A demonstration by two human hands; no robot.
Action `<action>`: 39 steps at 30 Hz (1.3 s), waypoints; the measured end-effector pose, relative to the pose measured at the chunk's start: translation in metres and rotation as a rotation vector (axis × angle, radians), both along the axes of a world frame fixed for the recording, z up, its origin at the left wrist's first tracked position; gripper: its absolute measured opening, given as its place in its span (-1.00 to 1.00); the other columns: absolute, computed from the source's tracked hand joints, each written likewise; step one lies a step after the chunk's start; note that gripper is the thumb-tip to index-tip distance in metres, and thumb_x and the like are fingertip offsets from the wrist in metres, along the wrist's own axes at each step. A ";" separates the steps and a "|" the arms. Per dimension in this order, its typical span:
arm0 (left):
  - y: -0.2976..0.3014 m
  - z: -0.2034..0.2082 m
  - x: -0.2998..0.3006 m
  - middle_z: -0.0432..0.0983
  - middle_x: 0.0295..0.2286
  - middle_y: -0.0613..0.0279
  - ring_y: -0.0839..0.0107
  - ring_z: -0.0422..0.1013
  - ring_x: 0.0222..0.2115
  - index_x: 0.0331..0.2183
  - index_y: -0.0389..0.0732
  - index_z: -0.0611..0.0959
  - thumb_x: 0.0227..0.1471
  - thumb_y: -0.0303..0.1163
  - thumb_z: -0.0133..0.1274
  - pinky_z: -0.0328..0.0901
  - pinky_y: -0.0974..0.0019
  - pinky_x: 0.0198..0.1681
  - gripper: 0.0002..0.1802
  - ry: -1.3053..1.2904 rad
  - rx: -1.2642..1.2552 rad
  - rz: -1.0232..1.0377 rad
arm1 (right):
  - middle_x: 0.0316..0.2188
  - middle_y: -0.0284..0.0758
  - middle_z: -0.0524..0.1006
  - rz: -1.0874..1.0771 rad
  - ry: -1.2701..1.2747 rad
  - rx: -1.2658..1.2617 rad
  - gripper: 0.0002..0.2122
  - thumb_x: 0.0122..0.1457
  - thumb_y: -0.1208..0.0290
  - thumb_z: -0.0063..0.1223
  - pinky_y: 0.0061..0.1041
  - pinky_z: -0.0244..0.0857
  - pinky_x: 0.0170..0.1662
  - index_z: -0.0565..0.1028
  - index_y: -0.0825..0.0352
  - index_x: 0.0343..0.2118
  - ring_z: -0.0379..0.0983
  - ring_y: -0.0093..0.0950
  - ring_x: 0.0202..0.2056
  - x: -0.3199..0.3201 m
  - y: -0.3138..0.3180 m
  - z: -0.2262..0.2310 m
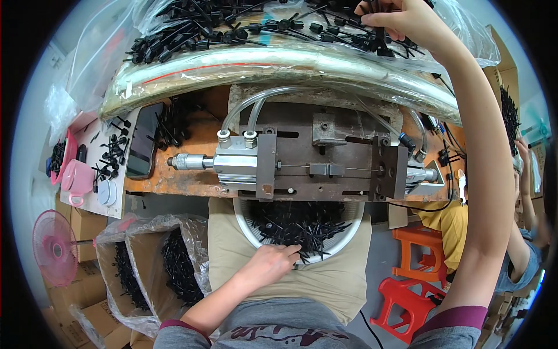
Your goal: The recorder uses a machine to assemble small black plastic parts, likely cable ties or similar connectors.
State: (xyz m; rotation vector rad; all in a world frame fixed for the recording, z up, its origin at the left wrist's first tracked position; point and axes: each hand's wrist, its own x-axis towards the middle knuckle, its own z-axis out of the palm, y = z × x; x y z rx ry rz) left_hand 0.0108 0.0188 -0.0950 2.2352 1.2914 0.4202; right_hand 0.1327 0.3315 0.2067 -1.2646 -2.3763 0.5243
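My left hand point(272, 262) rests on the near rim of a white round basket point(349, 231) on my lap, fingers touching the thin black pin-like parts point(302, 224) piled inside. My right hand point(401, 20) reaches far up over the bench into a heap of black plastic parts point(232, 26) lying in a clear plastic bag, fingers pinched among them; what it grips I cannot make out. Between the two hands sits a metal pneumatic press jig point(302, 160) with clear hoses point(256, 102).
A dark phone point(143, 139), loose black parts, a pink cup point(75, 179) and a white lid lie at the left. Bagged boxes of black parts point(174, 267) and a pink fan point(53, 247) stand lower left. Red stools point(415, 273) and another person point(523, 203) are at the right.
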 end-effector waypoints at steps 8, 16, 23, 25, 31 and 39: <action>-0.002 0.008 0.000 0.50 -0.10 0.14 0.29 0.52 -0.31 -0.30 -0.21 0.61 -0.18 -0.34 0.22 0.43 0.28 -0.31 -0.68 0.011 0.024 0.015 | -0.56 -0.35 0.49 -0.077 0.385 0.095 -0.93 0.10 0.56 0.12 -0.64 0.35 -0.47 0.49 0.40 -0.36 0.42 -0.60 -0.56 0.017 0.007 0.005; 0.011 0.076 0.004 0.52 -0.12 0.16 0.34 0.49 -0.38 -0.31 -0.22 0.62 -0.18 -0.21 0.29 0.40 0.35 -0.34 -0.62 -0.202 0.196 0.091 | -0.53 -0.33 0.52 -0.133 0.770 0.023 -0.87 0.12 0.52 0.11 -0.56 0.42 -0.44 0.51 0.40 -0.27 0.47 -0.49 -0.57 0.028 -0.028 -0.008; 0.039 0.150 -0.005 0.43 -0.03 0.00 0.11 0.38 -0.11 -0.04 -0.33 0.50 -0.28 -0.31 0.37 0.23 0.13 0.02 -0.29 -0.456 0.531 0.471 | -0.44 -0.27 0.55 0.051 0.720 -0.453 -0.87 0.08 0.56 0.13 -0.75 0.22 -0.63 0.50 0.47 -0.32 0.39 -0.66 -0.68 0.036 -0.155 -0.065; 0.043 0.156 -0.001 0.42 -0.03 0.00 0.09 0.38 -0.10 0.06 -0.34 0.41 -0.28 -0.35 0.35 0.19 0.09 0.05 -0.18 -0.432 0.465 0.502 | -0.45 -0.30 0.54 0.049 0.749 -0.673 -0.89 0.06 0.64 0.16 -0.75 0.26 -0.62 0.50 0.46 -0.33 0.42 -0.67 -0.63 0.034 -0.183 -0.085; 0.035 0.143 0.010 0.44 -0.40 0.14 0.20 0.42 -0.38 0.00 -0.31 0.45 -0.12 -0.53 0.15 0.31 0.17 -0.24 -0.44 -0.347 0.222 0.370 | -0.45 -0.36 0.53 0.043 0.868 -0.913 -0.85 0.10 0.64 0.15 -0.76 0.30 -0.56 0.50 0.47 -0.25 0.43 -0.72 -0.56 0.047 -0.209 -0.127; 0.027 0.127 0.011 0.40 -0.50 0.13 0.23 0.38 -0.53 -0.25 -0.32 0.55 0.04 -0.45 0.11 0.25 0.26 -0.48 -0.79 -0.682 -0.172 0.392 | -0.38 -0.27 0.53 -0.033 1.072 -0.902 -0.82 0.26 0.48 -0.04 -0.71 0.23 -0.60 0.49 0.49 -0.20 0.40 -0.64 -0.60 0.059 -0.205 -0.149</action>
